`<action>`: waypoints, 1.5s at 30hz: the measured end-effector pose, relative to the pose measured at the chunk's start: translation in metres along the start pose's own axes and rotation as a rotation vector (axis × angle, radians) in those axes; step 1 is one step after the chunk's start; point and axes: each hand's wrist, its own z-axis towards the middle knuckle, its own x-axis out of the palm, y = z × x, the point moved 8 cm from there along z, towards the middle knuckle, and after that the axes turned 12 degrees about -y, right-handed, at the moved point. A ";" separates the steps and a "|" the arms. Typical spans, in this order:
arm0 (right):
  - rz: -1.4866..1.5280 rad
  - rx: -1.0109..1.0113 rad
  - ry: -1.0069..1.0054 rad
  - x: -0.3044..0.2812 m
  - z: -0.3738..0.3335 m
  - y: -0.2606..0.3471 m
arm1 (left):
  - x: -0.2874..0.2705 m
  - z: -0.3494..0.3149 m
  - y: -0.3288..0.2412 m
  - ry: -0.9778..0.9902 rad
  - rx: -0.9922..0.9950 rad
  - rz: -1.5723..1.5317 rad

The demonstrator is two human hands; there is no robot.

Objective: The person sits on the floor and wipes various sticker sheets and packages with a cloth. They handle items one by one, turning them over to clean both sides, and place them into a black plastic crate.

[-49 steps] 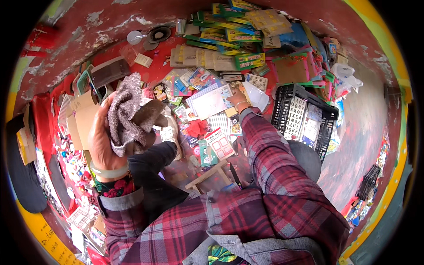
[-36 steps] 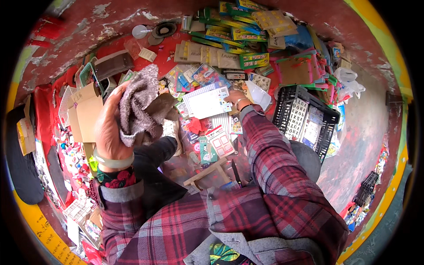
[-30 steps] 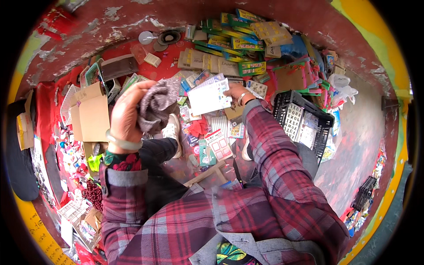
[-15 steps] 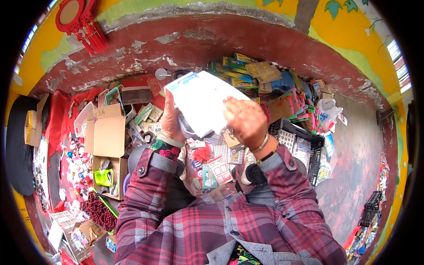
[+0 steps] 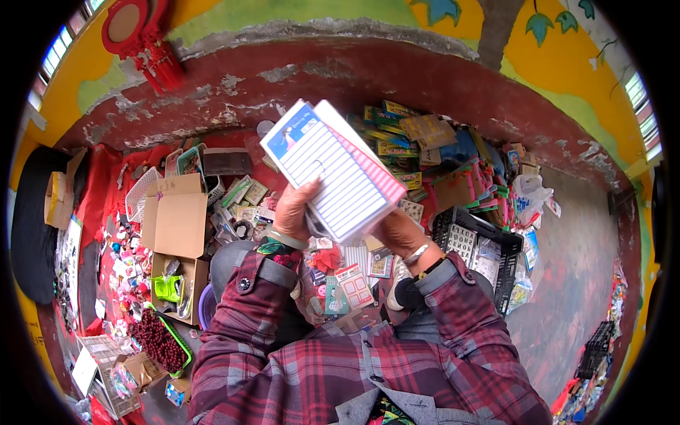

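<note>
A stack of lined notepads [image 5: 329, 180] is held up in front of me, tilted, with a blue illustrated header on the top one and a pink-striped one [image 5: 375, 173] showing beside it. My left hand [image 5: 294, 211] grips the lower left edge, thumb lying on the striped face. Under the lower right corner, my right hand [image 5: 401, 230] supports the stack; its fingers are largely hidden behind the pads. Below, between my shoes, lie several cards and booklets, among them a red-and-white card [image 5: 354, 285] and a teal one [image 5: 336, 296].
To the left stands an open cardboard box [image 5: 180, 283] with a lime-green item, near dark red beads [image 5: 159, 340]. A black crate [image 5: 506, 244] holds sheets on the right. Stacked boxed goods [image 5: 397, 138] and a clear plastic bag [image 5: 530, 195] lie toward the red wall [image 5: 425, 78].
The blank white surface has given way to lined faces with a blue header. My right hand has moved from the top of the stack down to its lower right corner.
</note>
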 end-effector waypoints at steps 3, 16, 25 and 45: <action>-0.012 -0.094 -0.034 0.017 0.004 -0.004 | 0.002 0.001 0.019 0.008 -0.075 0.104; 0.567 -0.249 -0.653 -0.120 0.013 0.049 | 0.004 0.006 0.000 -0.002 -0.049 0.000; -0.259 -0.792 -0.527 -0.026 -0.047 0.125 | -0.008 0.010 0.021 -0.031 -0.209 -0.013; -1.310 -1.053 -0.172 0.035 -0.017 0.075 | 0.015 -0.010 0.061 0.191 -0.393 -0.220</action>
